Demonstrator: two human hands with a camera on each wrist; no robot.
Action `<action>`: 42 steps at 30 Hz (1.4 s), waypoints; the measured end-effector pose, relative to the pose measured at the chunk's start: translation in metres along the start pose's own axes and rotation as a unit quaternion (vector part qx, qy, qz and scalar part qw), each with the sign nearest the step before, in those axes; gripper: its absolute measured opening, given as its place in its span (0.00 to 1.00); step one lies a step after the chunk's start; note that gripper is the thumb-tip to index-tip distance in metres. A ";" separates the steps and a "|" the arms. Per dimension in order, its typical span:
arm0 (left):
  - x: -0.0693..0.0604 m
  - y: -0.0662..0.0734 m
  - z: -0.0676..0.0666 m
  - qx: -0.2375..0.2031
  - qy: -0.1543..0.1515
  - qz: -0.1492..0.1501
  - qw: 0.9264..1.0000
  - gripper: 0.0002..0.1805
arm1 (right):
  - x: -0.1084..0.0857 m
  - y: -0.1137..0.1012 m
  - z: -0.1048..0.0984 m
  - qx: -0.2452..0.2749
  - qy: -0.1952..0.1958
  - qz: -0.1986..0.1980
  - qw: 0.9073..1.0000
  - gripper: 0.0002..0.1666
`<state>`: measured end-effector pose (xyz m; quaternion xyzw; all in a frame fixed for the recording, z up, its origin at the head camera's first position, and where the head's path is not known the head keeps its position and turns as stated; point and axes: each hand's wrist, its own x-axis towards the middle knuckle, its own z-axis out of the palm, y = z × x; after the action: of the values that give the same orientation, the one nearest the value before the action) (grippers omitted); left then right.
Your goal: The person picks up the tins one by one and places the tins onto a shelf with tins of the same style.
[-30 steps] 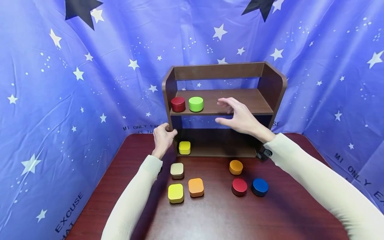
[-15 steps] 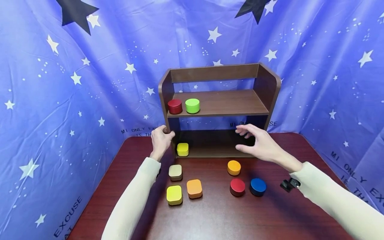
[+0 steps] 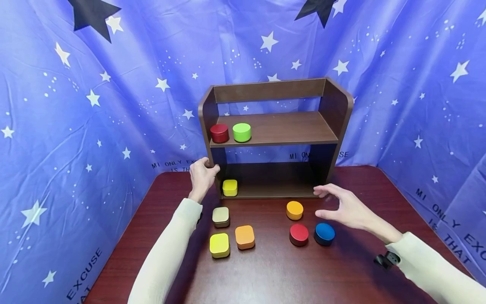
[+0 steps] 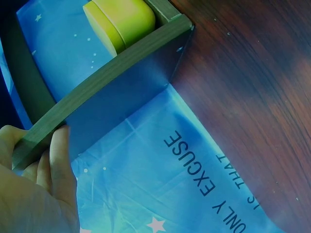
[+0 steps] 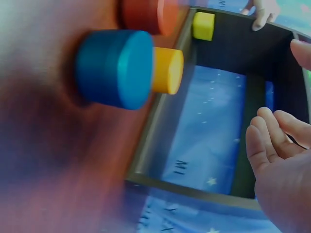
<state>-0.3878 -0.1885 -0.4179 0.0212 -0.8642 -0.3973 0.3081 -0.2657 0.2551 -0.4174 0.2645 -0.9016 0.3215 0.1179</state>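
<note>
My left hand (image 3: 202, 179) pinches the front edge of the left side panel of a brown two-tier shelf (image 3: 269, 90); in the left wrist view the thumb and fingers lie on either side of the panel (image 4: 97, 85). My right hand (image 3: 347, 207) holds nothing, its thumb and fingers spread apart, just behind and right of a round blue tin (image 3: 324, 234). Near it stand a round red tin (image 3: 299, 234) and a round orange-yellow tin (image 3: 294, 210). In the right wrist view the blue tin (image 5: 114, 68) is apart from the fingers (image 5: 260, 145).
On the upper tier stand a dark red tin (image 3: 219, 133) and a green tin (image 3: 241, 132). A square yellow tin (image 3: 230, 188) sits at lower left. Square beige (image 3: 221, 216), yellow (image 3: 220, 245) and orange (image 3: 244, 237) tins lie on the table (image 3: 265, 274). A starry curtain (image 3: 114, 139) surrounds it.
My right hand has come down and right, from in front of the upper tier to near the blue tin. My left hand stays at the shelf's side panel. The view has shifted slightly.
</note>
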 end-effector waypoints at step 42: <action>0.002 -0.004 0.004 -0.001 -0.003 -0.013 1.000 0.09 | -0.056 0.065 0.048 0.054 -0.108 0.058 0.991 0.38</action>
<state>-0.3924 -0.1892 -0.4216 0.0310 -0.8644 -0.4019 0.3004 -0.2566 0.2889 -0.5094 0.2511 -0.9042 0.3452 -0.0133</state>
